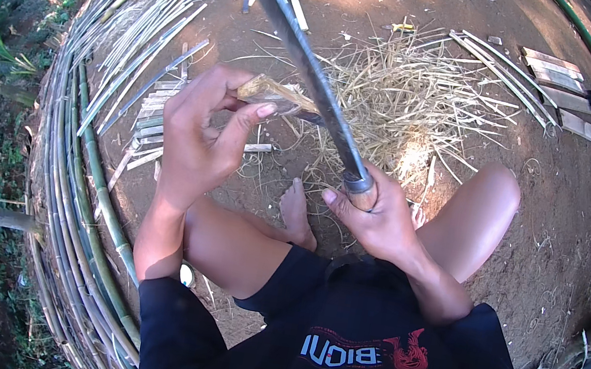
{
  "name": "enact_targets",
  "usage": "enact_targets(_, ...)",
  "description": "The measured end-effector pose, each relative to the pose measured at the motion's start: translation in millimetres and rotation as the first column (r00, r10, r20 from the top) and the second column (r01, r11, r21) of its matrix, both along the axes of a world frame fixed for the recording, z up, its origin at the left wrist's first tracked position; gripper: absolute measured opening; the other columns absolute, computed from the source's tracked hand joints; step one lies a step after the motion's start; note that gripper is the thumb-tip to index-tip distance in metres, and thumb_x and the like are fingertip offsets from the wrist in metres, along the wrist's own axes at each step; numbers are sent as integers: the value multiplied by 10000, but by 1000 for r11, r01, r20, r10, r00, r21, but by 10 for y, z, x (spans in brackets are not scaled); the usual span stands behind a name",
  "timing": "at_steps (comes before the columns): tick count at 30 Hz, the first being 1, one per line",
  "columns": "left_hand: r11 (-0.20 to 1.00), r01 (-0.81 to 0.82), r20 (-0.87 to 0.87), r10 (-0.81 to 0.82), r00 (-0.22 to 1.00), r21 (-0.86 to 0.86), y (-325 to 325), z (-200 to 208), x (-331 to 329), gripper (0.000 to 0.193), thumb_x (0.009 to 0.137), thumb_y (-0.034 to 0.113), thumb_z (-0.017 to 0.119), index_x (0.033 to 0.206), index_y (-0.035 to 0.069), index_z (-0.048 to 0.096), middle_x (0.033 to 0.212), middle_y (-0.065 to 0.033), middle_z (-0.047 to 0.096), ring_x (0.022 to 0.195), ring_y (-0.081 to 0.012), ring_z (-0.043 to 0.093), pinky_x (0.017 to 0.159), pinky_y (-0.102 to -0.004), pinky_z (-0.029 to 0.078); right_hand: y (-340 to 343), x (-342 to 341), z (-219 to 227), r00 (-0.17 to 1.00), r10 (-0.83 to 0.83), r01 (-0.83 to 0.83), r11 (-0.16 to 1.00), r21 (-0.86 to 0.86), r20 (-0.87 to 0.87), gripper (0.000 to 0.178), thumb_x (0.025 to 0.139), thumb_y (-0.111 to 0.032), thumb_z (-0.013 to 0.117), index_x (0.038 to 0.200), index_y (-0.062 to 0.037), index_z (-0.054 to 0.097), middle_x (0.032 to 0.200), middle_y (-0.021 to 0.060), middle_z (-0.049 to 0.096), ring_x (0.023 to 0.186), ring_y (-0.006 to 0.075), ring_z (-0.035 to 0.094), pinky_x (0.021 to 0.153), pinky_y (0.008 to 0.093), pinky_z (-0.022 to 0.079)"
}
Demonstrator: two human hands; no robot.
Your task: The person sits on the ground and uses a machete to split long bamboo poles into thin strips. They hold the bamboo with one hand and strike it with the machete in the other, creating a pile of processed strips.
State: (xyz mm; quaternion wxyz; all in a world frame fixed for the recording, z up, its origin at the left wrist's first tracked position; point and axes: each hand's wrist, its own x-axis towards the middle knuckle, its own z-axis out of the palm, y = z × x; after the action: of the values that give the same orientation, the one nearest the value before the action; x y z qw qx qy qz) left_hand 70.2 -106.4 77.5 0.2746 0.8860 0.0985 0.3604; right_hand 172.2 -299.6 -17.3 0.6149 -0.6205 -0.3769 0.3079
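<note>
My left hand [208,124] is raised at the centre left, its thumb and fingers closed on a rough, pale brown piece of wood [268,91] shaped like a handle. A darker, narrow end of that piece runs right, behind the blade of a machete [307,63]. In my right hand [386,222] is the machete's short wooden handle [364,195], with a metal collar. The long dark blade slants up and away to the far left. It crosses the wooden piece in the picture; whether they touch I cannot tell.
A loose heap of thin shavings [396,85] lies on the earth ahead. Long split strips [157,31] and bamboo poles [89,144] line the left side. Short slats [155,116] lie beyond my left arm, flat boards [560,76] at the far right. My bent legs are below.
</note>
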Motion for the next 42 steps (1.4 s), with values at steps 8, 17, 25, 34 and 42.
enact_targets(8,998,-4,-67,0,998,-64,166,17,-36,195,846,-44,634,1023,-85,564,879,-104,610,773,-135,632,696,-241,535,123,31,-301,999,16,-11,990,-144,38,184,851,-138,672,932,-5,574,689,4,552,649,95,486,598,296,439)
enact_targets(17,1000,-1,-110,4,994,22,7,24,-41,171,838,-44,643,993,-77,580,870,-97,623,757,-133,642,707,-253,547,40,74,48,998,-43,45,998,-50,46,226,849,-173,681,836,-6,528,637,59,557,596,132,500,574,329,440)
enact_targets(25,998,18,-33,-20,999,-53,6,8,-12,151,809,-13,675,938,-56,609,823,-109,628,735,-155,639,661,-268,535,-54,151,-460,994,2,-27,972,-232,-106,219,839,-152,677,818,6,527,641,58,530,625,104,498,582,303,438)
enact_targets(34,999,-25,-52,23,998,-28,59,-10,-60,160,777,5,702,918,-37,640,793,-124,645,688,-154,627,616,-258,496,22,261,-499,983,33,-106,904,-415,-180,230,831,-156,701,785,-27,516,587,-32,443,593,39,395,531,243,373)
enact_targets(42,1000,-16,-63,16,998,7,-29,1,-25,166,765,11,714,905,-40,641,821,-130,662,686,-163,630,633,-257,482,-79,50,-222,995,6,-6,1000,-2,-100,176,825,-132,668,903,1,582,684,84,591,636,142,561,616,324,465)
